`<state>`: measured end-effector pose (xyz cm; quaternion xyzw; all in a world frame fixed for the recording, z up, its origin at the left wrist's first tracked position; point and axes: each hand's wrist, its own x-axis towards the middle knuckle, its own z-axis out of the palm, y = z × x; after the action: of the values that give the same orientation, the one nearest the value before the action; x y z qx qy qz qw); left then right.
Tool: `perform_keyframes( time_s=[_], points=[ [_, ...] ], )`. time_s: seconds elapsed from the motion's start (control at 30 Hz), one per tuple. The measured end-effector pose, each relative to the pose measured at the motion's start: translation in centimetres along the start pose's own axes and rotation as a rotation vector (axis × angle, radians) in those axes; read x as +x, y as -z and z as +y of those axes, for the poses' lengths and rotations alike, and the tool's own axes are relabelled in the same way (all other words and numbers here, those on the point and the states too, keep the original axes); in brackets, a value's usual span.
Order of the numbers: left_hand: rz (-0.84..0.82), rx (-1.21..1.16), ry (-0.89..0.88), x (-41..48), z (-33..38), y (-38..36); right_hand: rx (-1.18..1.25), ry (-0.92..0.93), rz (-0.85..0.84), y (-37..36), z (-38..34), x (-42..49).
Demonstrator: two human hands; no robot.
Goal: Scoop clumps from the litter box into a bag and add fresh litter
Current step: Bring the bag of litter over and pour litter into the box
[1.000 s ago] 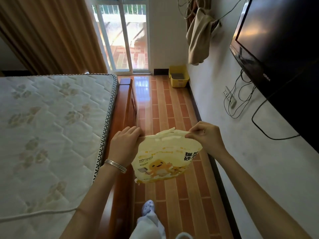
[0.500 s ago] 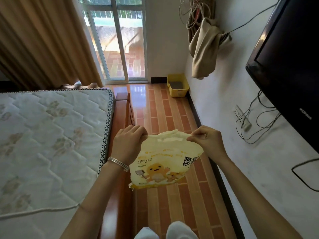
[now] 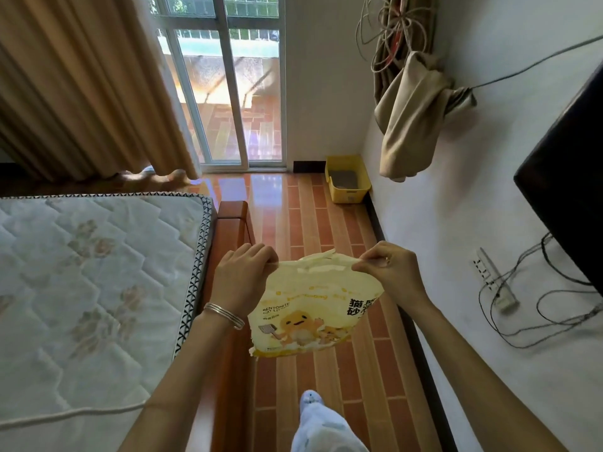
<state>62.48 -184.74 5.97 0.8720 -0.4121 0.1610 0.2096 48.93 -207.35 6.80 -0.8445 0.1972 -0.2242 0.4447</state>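
Fingers [image 3: 261, 255] of the left hand [image 3: 243, 277] are curled tight and pinch the top left corner of the litter bag [image 3: 313, 316]. The right hand [image 3: 390, 272] pinches the top right corner the same way. The yellow bag hangs between the two hands, up in the air over the floor [image 3: 306, 223]. It has a cartoon animal on it and the words "BENTONITE CAT". A thin silver bracelet [image 3: 224, 315] sits on the left wrist.

From the bag, a white shoe [image 3: 311, 398] and a pale trouser leg are at 6 o'clock. The wooden bed frame [image 3: 230, 225] is just beside the left hand, at 9 o'clock, and the white quilted mattress [image 3: 91, 282] lies on it, further out the same way.

The litter box [image 3: 348, 192] is at 12 o'clock from the bag, well apart from it. It is yellow, sits on the floor in the corner by the wall, and has grey litter inside.

A brown curtain [image 3: 81, 86] hangs at 10 o'clock, next to the glass door [image 3: 228, 93]. A tan cloth [image 3: 414, 112] hangs on the wall at 1 o'clock. A black TV [image 3: 564, 177] is at 2 o'clock, with a power strip [image 3: 494, 282] and cables [image 3: 551, 308] on the wall below it.
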Motion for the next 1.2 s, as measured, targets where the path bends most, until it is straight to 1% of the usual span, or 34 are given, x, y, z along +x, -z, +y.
perform_keyframes(
  time_s=[0.23, 0.4, 0.57, 0.7, 0.97, 1.2],
  points=[
    [-0.018, -0.004, 0.018, 10.3, -3.1, -5.0, -0.001, -0.006, -0.009, -0.2, 2.5, 11.2],
    [-0.028, -0.021, 0.039, 15.4, -5.1, -7.8, -0.023, -0.001, -0.021, -0.7, 4.1, 17.2],
    [-0.055, -0.033, 0.025, 20.6, -7.8, -10.3, -0.029, -0.031, -0.015, -1.8, 5.2, 22.9],
    [-0.062, -0.057, 0.014, 25.6, -10.8, -12.2, -0.024, -0.075, 0.017, -3.3, 5.9, 28.2],
    [-0.087, -0.101, -0.051, 36.9, -18.3, -14.9, -0.038, -0.098, 0.086, -7.0, 5.5, 39.5],
    [-0.108, -0.111, -0.108, 44.2, -23.4, -18.1, -0.042, -0.126, 0.098, -9.9, 6.6, 46.6]
  ],
)
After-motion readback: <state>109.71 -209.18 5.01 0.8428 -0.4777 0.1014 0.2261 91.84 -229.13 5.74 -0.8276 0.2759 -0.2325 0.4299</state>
